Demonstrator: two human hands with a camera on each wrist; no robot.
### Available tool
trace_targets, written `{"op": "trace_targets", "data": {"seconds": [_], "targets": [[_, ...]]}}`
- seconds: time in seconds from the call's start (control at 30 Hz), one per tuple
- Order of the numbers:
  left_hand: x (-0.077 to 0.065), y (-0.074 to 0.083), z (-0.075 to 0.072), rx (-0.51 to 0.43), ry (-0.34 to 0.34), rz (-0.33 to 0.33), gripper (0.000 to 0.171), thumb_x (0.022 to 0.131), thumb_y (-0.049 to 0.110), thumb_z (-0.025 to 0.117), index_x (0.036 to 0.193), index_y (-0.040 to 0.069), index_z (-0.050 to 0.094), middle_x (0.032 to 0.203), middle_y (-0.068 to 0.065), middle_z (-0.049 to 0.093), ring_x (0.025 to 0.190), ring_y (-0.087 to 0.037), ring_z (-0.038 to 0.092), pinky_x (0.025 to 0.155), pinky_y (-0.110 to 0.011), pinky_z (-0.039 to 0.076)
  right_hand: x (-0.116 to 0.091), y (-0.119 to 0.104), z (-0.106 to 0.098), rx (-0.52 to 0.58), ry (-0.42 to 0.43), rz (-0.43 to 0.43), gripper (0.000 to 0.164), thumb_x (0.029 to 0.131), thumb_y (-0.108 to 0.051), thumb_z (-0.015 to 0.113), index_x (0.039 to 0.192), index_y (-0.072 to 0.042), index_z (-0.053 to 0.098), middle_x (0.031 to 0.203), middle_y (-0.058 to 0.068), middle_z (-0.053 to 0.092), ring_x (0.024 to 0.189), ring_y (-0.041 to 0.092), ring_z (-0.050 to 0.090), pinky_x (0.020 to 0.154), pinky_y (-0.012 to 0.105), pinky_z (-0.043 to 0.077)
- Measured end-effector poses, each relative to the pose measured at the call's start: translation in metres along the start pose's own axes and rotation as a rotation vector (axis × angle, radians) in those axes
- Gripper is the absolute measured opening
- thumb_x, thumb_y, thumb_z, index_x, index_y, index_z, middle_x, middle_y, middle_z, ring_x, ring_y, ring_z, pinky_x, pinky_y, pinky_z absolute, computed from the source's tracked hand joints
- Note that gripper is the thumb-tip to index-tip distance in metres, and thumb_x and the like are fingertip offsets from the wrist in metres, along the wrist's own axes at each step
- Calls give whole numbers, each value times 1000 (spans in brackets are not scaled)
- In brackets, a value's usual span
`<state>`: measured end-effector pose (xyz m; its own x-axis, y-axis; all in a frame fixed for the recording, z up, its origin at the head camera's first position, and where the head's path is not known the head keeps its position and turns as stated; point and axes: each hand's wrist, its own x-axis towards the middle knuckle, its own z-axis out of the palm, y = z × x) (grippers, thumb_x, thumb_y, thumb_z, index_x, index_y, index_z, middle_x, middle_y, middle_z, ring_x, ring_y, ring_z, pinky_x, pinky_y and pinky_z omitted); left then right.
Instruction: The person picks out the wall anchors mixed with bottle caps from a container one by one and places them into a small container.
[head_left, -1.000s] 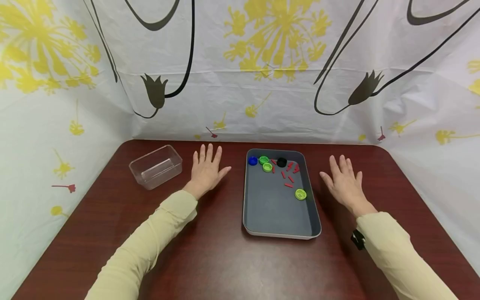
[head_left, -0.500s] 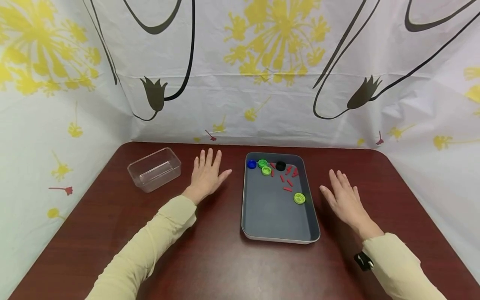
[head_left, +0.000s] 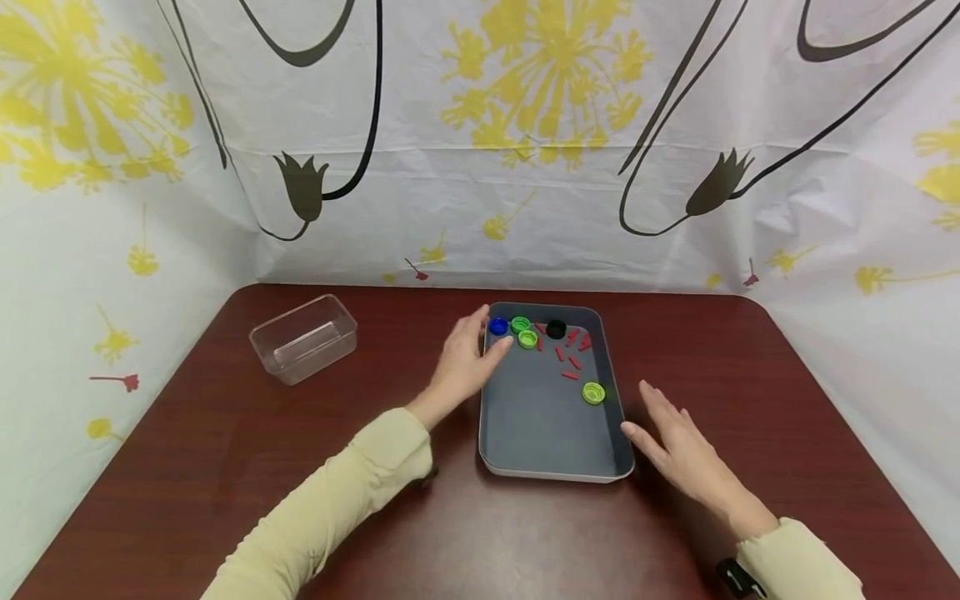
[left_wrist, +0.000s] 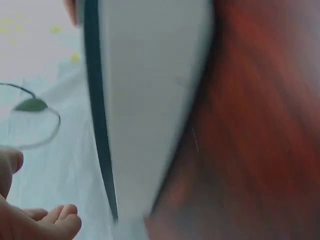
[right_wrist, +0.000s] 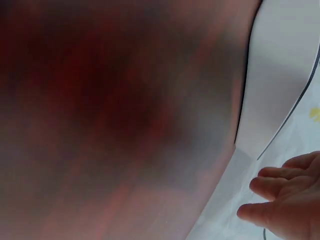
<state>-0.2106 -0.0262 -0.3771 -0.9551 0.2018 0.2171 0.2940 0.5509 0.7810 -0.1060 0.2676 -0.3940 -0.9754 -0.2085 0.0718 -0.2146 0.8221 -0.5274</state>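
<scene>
One shallow, rectangular grey tray [head_left: 547, 429] sits on the glossy red-brown desk [head_left: 465, 542]. At its left rim the left hand [head_left: 461, 362] holds its thumb and fingers apart; contact is unclear. The right hand [head_left: 688, 454], fingers loosely extended, is just beside the right wall. Round blue [head_left: 498, 327], black [head_left: 556, 329] and green plastic caps [head_left: 594, 392] lie inside with small red sticks [head_left: 570, 375].
</scene>
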Motion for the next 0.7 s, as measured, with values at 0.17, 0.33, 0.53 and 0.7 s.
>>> {"op": "trace_targets", "data": {"seconds": [0.17,0.33,0.53,0.7], "targets": [[-3,22,33,-288,-1,-195,56,91,27,62,138,2,42,125,-14,57,114,-27,57,92,-40,47,-11,-8,3,5,-44,1,78,93,-41,56,147,5,22,148,29,28,134,46,29,106,61,21],[-6,34,62,-366,34,-320,49,90,25,64,129,0,48,117,-14,60,108,-27,60,87,-36,49,-16,-10,8,-32,-30,-25,80,89,-41,62,143,8,29,143,29,37,127,48,40,99,61,32],[-7,39,86,-290,66,-345,43,88,23,67,121,0,52,113,-15,56,103,-27,58,85,-35,48,-20,-9,18,-85,19,-92,83,82,-39,71,138,11,37,132,29,50,114,41,55,88,51,47],[-4,45,99,-208,87,-359,43,86,25,68,119,2,54,112,-14,53,103,-26,56,86,-36,47,-20,-9,20,-86,35,-118,84,80,-38,73,137,12,39,130,28,52,110,36,59,83,45,50]]}}
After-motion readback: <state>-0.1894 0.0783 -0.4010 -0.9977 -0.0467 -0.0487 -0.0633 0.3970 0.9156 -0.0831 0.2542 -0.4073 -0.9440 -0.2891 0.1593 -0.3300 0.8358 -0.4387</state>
